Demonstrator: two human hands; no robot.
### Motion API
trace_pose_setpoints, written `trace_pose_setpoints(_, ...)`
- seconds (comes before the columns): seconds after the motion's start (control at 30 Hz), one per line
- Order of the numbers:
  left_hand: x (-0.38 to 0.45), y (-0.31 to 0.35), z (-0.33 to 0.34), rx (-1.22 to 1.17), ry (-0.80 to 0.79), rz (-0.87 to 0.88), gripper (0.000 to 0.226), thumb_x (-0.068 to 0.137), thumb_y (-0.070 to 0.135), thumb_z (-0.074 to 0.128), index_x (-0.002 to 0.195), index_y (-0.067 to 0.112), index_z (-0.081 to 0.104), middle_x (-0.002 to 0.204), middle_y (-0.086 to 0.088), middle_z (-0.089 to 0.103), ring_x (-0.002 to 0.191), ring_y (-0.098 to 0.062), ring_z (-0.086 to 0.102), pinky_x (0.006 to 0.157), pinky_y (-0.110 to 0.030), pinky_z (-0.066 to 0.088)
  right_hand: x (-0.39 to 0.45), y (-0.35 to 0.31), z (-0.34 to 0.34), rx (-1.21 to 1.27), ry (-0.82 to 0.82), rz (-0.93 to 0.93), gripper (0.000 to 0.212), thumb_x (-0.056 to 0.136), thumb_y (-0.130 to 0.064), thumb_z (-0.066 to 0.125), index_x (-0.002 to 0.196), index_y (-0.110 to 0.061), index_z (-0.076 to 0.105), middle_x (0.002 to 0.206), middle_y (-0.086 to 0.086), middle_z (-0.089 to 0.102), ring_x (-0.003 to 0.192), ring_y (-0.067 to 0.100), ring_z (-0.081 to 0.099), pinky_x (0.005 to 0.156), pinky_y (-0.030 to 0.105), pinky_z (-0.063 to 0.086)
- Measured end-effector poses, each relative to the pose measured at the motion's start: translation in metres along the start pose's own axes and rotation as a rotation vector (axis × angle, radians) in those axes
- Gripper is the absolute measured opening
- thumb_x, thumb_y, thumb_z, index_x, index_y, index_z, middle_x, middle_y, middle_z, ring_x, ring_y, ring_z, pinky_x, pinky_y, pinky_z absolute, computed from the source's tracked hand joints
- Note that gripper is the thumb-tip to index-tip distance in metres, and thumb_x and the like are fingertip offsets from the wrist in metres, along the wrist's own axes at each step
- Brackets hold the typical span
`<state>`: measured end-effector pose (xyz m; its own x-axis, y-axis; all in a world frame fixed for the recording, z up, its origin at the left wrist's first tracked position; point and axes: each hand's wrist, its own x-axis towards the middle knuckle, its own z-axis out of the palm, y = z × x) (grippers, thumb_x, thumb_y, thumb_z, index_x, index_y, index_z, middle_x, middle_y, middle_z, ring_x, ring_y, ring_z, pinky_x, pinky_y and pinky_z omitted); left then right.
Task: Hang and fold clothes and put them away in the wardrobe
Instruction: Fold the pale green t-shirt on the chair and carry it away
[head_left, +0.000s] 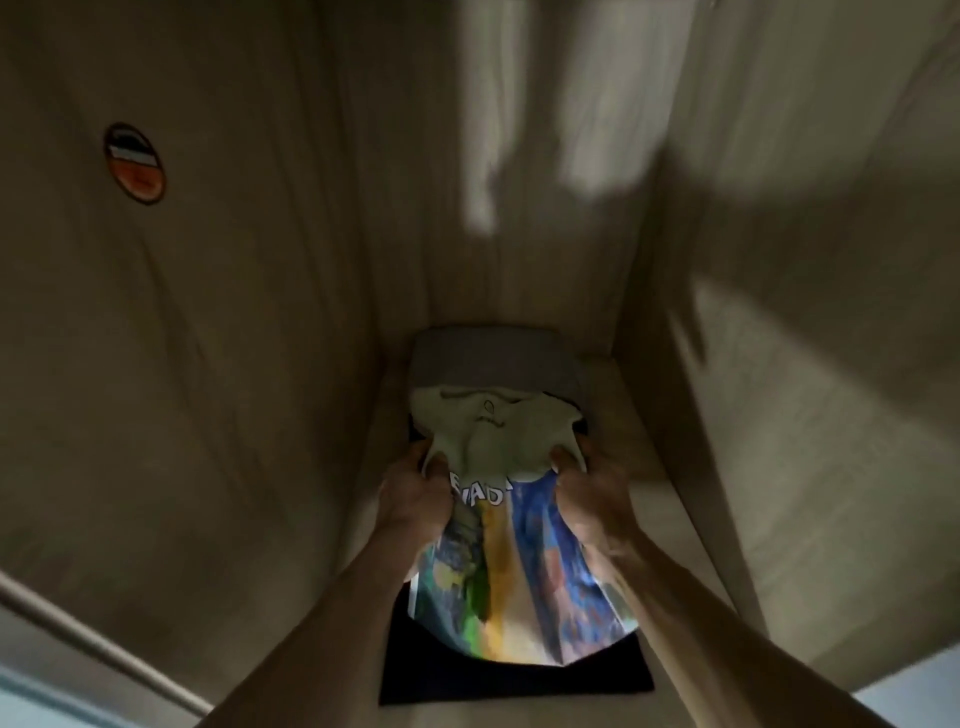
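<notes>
A dark folded garment (514, 670) lies at the shelf's (639, 441) front edge. Above it, both hands grip a folded T-shirt (519, 540), pale green with a bright multicoloured print: left hand (415, 493) and right hand (592, 493) curl around its sides. A grey folded piece (493, 358) sits at the back edge.

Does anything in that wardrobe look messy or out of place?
Only slightly. The printed T-shirt, gripped by the left hand and right hand, is bunched at the collar and overhangs the dark folded garment beneath.
</notes>
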<state>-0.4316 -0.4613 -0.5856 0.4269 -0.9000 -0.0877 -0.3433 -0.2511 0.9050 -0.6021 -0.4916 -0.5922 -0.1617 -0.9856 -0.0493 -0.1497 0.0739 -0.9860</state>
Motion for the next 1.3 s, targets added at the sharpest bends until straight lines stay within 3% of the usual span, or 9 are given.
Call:
trace_pose_setpoints(0.17, 0.001, -0.012, 0.002, 0.025, 0.054, -0.170, 0.055, 0.096, 0.050, 0.055, 0.130, 0.008, 0.062, 0.128, -0.017, 0.064, 0.115, -0.036, 0.060, 0.092, -0.032, 0.048, 0.008, 0.019, -0.008, -0.098, 0.001, 0.076, 0.030, 0.098, -0.021, 0.059, 0.128, -0.019, 0.065, 0.113, 0.005, 0.069, 0.105, 0.028, 0.065, 0.097, 0.045, 0.052)
trace_pose_setpoints(0.27, -0.005, -0.038, -0.004, -0.017, 0.006, -0.389, 0.107, 0.045, 0.096, 0.061, 0.111, 0.012, 0.072, 0.108, -0.010, 0.073, 0.094, -0.029, 0.070, 0.085, -0.037, 0.057, 0.001, 0.037, -0.021, -0.271, -0.058, 0.219, 0.040, 0.089, -0.046, 0.068, 0.113, -0.014, 0.068, 0.103, 0.007, 0.070, 0.089, 0.026, 0.066, 0.071, 0.038, 0.055)
trace_pose_setpoints(0.37, -0.022, -0.056, -0.008, 0.037, -0.072, -0.451, 0.095, 0.044, 0.086, 0.069, 0.099, 0.009, 0.071, 0.098, -0.011, 0.074, 0.088, -0.028, 0.071, 0.074, -0.033, 0.056, -0.017, 0.050, -0.041, -0.392, -0.115, 0.297, 0.042, 0.084, -0.055, 0.068, 0.085, -0.014, 0.064, 0.075, 0.003, 0.060, 0.061, 0.018, 0.053, 0.046, 0.024, 0.034)
trace_pose_setpoints(0.53, -0.033, -0.057, -0.007, 0.057, 0.071, -0.214, 0.040, 0.088, 0.042, 0.070, 0.062, 0.013, 0.060, 0.069, -0.012, 0.066, 0.076, -0.032, 0.068, 0.067, -0.038, 0.053, -0.022, 0.046, -0.050, -0.513, -0.165, 0.160, 0.028, 0.093, -0.033, 0.066, 0.091, -0.005, 0.068, 0.085, 0.014, 0.070, 0.075, 0.030, 0.068, 0.057, 0.033, 0.047)
trace_pose_setpoints(0.6, -0.038, -0.051, -0.011, 0.102, 0.102, -0.182, 0.039, 0.097, 0.035, 0.060, 0.066, 0.012, 0.059, 0.067, -0.010, 0.060, 0.077, -0.031, 0.063, 0.065, -0.033, 0.044, -0.022, 0.039, -0.051, -0.501, -0.121, 0.138, 0.030, 0.096, -0.036, 0.062, 0.100, -0.007, 0.066, 0.097, 0.014, 0.070, 0.090, 0.033, 0.068, 0.067, 0.037, 0.050)
trace_pose_setpoints(0.73, -0.052, -0.069, -0.010, 0.443, 0.008, -0.224, 0.046, 0.100, 0.045, 0.048, 0.096, 0.002, 0.064, 0.110, -0.025, 0.066, 0.107, -0.039, 0.062, 0.081, -0.036, 0.047, -0.037, 0.044, -0.055, -0.658, -0.108, 0.184, 0.047, 0.099, -0.053, 0.050, 0.111, -0.008, 0.055, 0.102, 0.014, 0.065, 0.098, 0.035, 0.064, 0.068, 0.030, 0.039)
trace_pose_setpoints(0.87, -0.064, -0.083, -0.004, 0.618, -0.004, -0.185, 0.038, 0.100, 0.050, 0.042, 0.089, 0.014, 0.049, 0.113, -0.022, 0.064, 0.107, -0.041, 0.061, 0.080, -0.040, 0.048, -0.052, 0.058, -0.057, -0.734, -0.125, 0.155, 0.033, 0.102, -0.045, 0.049, 0.106, -0.013, 0.043, 0.092, 0.008, 0.063, 0.064, 0.016, 0.053, 0.050, 0.028, 0.033)
trace_pose_setpoints(1.07, -0.058, -0.077, -0.001, 0.642, 0.078, -0.242, 0.053, 0.099, 0.055, 0.038, 0.114, 0.006, 0.053, 0.118, -0.024, 0.062, 0.112, -0.043, 0.059, 0.088, -0.047, 0.051, -0.047, 0.054, -0.054, -0.712, -0.041, 0.178, 0.041, 0.100, -0.051, 0.050, 0.108, -0.011, 0.047, 0.090, 0.005, 0.059, 0.059, 0.008, 0.044, 0.047, 0.023, 0.030)
trace_pose_setpoints(1.3, -0.004, -0.075, 0.022, 0.351, 0.223, -0.247, 0.090, 0.076, 0.081, 0.039, 0.114, 0.002, 0.059, 0.109, -0.028, 0.066, 0.102, -0.046, 0.063, 0.090, -0.053, 0.052, 0.007, 0.041, -0.032, -0.592, -0.020, 0.152, 0.065, 0.094, -0.063, 0.052, 0.123, -0.005, 0.054, 0.114, 0.012, 0.063, 0.096, 0.028, 0.062, 0.075, 0.033, 0.048)
